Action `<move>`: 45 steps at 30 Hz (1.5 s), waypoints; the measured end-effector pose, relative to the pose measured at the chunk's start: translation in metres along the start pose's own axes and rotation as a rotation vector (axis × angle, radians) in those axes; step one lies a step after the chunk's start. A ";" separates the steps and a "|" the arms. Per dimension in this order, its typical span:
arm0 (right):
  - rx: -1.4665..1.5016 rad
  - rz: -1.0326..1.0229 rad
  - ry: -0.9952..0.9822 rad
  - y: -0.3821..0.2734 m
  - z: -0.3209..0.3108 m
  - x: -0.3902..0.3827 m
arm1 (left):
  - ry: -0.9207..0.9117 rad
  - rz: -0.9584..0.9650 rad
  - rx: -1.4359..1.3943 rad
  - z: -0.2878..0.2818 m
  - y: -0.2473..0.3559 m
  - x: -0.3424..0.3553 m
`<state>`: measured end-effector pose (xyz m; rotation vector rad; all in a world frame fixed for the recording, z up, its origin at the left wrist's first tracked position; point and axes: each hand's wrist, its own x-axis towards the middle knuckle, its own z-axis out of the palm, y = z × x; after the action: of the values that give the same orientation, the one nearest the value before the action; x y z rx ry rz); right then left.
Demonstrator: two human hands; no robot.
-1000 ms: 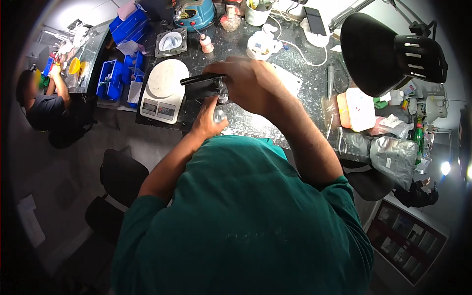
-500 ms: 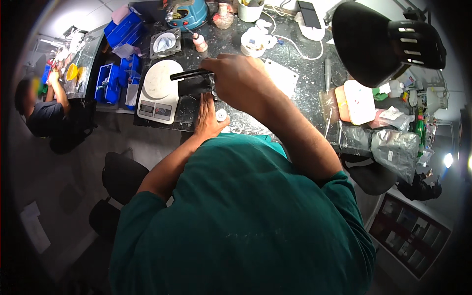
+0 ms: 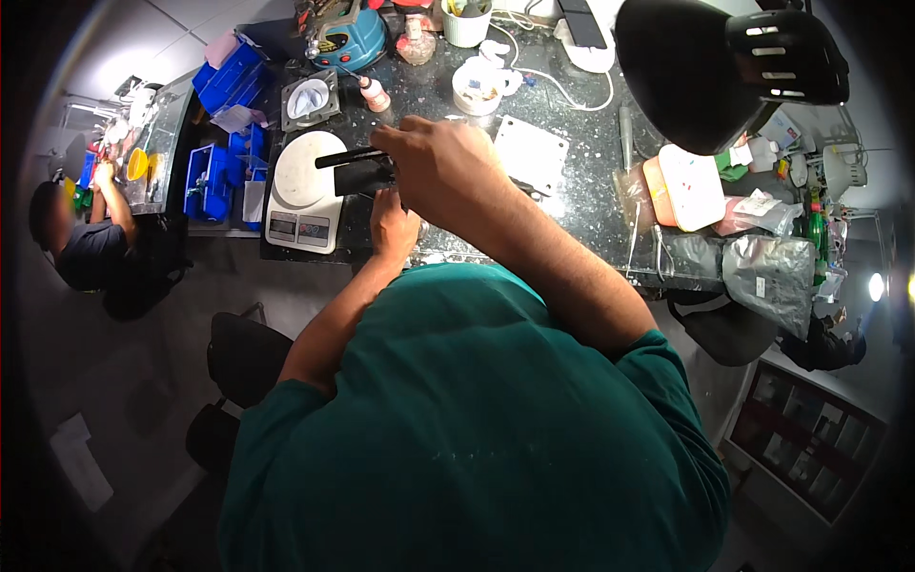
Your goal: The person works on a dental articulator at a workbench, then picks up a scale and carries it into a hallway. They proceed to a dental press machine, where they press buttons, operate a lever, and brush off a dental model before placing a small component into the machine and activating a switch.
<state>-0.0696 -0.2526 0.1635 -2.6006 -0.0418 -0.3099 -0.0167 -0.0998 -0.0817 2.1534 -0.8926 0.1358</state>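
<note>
My right hand (image 3: 443, 162) is closed around a black tool (image 3: 360, 174) with a long bar and a wide dark panel; its exact kind does not show. It is raised over the workbench, just right of a white digital scale (image 3: 303, 195) with a round pan. Just below the tool is my left hand (image 3: 393, 227), fingers drawn together and partly hidden behind the tool and my right hand. Whatever the left fingers hold, if anything, is out of sight. Beyond my right hand lies a white flat plate (image 3: 534, 153) with small corner holes.
A black lamp head (image 3: 681, 76) hangs low on the right. Along the back stand a pink bottle (image 3: 375, 95), a white cup (image 3: 477, 88) and a blue machine (image 3: 351, 43). A lidded tub (image 3: 691, 186) sits at right. Blue bins (image 3: 210, 181) and another person (image 3: 81, 234) are at left.
My left hand has gone from fingers stretched on the bench to drawn together under the tool. A small round white thing beside its thumb is hidden now. The view has shifted slightly.
</note>
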 end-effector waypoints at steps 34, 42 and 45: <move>0.025 0.023 0.032 -0.001 0.004 0.007 | -0.488 -0.135 -1.227 -0.231 0.148 0.035; 0.039 0.022 0.059 0.009 0.010 0.010 | -0.415 0.104 -1.042 -0.272 0.138 0.052; 0.087 -0.003 0.059 -0.004 0.005 0.011 | -0.104 0.323 -0.648 -0.341 0.143 0.051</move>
<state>-0.0583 -0.2473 0.1635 -2.5045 -0.0370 -0.3776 -0.0070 0.0482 0.2609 1.4203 -1.1528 -0.0984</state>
